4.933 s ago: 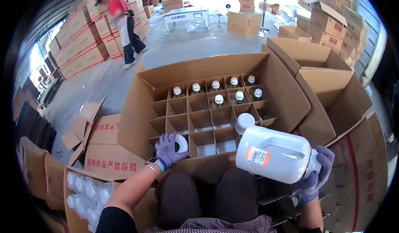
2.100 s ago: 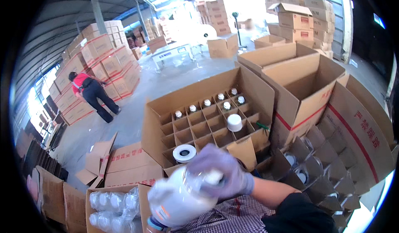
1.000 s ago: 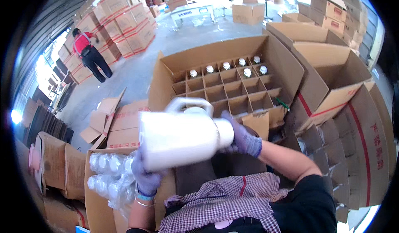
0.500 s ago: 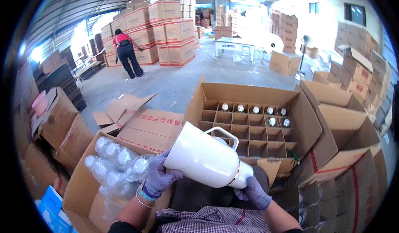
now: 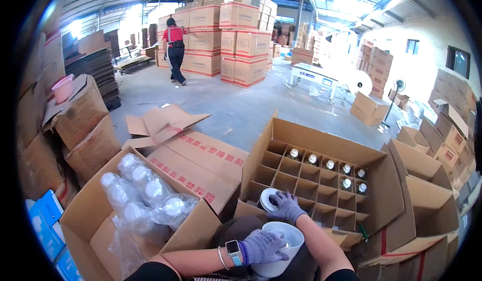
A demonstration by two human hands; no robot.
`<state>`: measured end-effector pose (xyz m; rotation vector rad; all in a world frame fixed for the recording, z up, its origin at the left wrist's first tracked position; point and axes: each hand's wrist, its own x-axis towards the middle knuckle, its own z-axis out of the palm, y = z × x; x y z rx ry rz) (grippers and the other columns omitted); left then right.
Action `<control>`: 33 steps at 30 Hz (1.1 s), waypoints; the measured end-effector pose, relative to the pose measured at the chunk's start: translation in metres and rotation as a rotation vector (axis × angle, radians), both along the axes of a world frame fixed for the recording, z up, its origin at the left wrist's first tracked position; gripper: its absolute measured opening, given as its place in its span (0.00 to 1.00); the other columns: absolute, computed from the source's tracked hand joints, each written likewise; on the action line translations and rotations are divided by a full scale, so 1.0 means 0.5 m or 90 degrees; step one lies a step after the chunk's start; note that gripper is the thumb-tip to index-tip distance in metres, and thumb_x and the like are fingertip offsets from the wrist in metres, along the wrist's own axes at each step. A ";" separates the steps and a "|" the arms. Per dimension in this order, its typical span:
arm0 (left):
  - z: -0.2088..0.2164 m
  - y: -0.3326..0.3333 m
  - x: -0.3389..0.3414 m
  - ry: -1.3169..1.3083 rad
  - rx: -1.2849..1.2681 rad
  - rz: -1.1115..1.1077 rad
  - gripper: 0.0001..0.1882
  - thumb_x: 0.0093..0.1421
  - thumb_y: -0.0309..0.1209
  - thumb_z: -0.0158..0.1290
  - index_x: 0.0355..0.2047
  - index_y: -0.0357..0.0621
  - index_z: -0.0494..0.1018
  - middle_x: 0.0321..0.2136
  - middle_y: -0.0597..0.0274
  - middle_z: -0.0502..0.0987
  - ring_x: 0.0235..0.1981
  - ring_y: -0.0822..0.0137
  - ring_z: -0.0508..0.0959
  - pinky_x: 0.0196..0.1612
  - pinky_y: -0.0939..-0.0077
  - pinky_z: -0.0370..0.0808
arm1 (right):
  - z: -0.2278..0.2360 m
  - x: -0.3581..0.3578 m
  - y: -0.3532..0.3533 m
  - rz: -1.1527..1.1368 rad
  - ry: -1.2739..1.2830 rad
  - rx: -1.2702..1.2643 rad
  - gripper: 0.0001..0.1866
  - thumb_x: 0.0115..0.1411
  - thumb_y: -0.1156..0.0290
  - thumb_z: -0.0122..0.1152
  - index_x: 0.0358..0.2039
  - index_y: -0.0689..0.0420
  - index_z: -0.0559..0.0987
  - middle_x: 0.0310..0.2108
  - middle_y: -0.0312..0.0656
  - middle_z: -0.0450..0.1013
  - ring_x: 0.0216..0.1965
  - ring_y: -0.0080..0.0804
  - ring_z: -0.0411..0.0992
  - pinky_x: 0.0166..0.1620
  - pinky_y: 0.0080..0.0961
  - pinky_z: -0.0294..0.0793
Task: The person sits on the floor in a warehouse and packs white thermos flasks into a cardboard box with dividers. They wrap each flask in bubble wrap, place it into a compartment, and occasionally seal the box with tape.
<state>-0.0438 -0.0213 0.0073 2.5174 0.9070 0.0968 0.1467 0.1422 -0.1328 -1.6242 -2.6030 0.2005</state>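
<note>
Both my hands wear lavender gloves. My left hand (image 5: 263,246) grips a white handled jug (image 5: 293,235), which stands in my lap with its wide round opening upward. Beyond it, my right hand (image 5: 288,207) is closed on the side of a white ring-shaped roll (image 5: 267,205) with a dark middle, its fingers over the rim. That roll is at the near left corner of a cardboard box with dividers (image 5: 326,135). Several clear bottles with white caps (image 5: 330,165) stand in its far compartments.
Left of me, an open carton (image 5: 90,231) holds several white-topped pieces in clear plastic (image 5: 150,185). A flattened carton (image 5: 201,155) lies between the boxes. Open cartons (image 5: 427,180) stand at the right. Farther off, a person in red (image 5: 175,45) is beside stacked boxes (image 5: 246,45).
The jug has gone from tilted between both hands to upright in my lap. My right hand has left it for the white roll. The view has swung left; the distant person now stands straighter.
</note>
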 end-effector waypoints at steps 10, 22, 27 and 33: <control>0.016 0.054 -0.043 -0.224 -0.117 0.015 0.27 0.61 0.53 0.57 0.45 0.41 0.74 0.42 0.46 0.76 0.43 0.47 0.78 0.50 0.60 0.75 | -0.026 0.040 0.040 -0.148 0.240 -0.022 0.25 0.59 0.45 0.57 0.42 0.55 0.81 0.38 0.53 0.80 0.46 0.55 0.76 0.50 0.52 0.72; 0.024 0.122 -0.095 -0.815 -0.890 0.136 0.32 0.63 0.39 0.60 0.64 0.44 0.62 0.56 0.57 0.73 0.56 0.59 0.75 0.55 0.56 0.79 | 0.307 0.044 -0.159 0.146 0.630 -0.041 0.25 0.68 0.56 0.53 0.56 0.64 0.72 0.50 0.44 0.73 0.51 0.31 0.70 0.55 0.27 0.69; 0.028 0.071 -0.069 -0.858 -0.654 0.189 0.31 0.65 0.44 0.58 0.62 0.41 0.64 0.53 0.58 0.74 0.52 0.64 0.77 0.54 0.66 0.78 | 0.421 -0.018 -0.251 0.166 0.322 0.469 0.37 0.49 0.61 0.72 0.59 0.56 0.71 0.55 0.51 0.68 0.52 0.51 0.70 0.57 0.39 0.69; 0.007 0.027 0.009 -0.762 -0.344 0.274 0.28 0.64 0.46 0.59 0.57 0.39 0.70 0.45 0.63 0.78 0.46 0.74 0.76 0.49 0.75 0.75 | 0.394 -0.051 -0.244 -0.001 0.489 0.349 0.13 0.58 0.66 0.65 0.39 0.59 0.76 0.33 0.50 0.73 0.35 0.48 0.75 0.39 0.37 0.76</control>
